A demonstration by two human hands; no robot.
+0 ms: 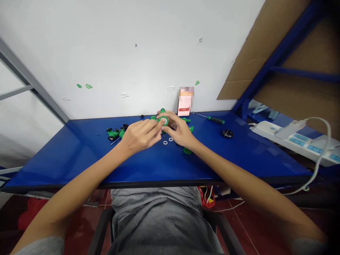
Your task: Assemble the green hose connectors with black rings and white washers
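Gripping a green fitting point(167, 124) round its rim in the right fingers point(173, 117), up off the counter point(148, 166), with left fingers point(153, 129) against the white insert point(165, 121). Can't tell if pinching with the left too. Probably light, stiff plastic, maybe slick, so best held by the outer rim. Got two white rings point(164, 142) just this side of the fingers, green parts point(114, 134) leftward, phone point(183, 102) beyond, screwdriver point(216, 120) well off right.

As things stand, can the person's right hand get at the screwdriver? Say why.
Probably yes: the screwdriver lies on that side, with mostly bare table between. The right hand is holding a green part, though, so it would likely need to let go first.
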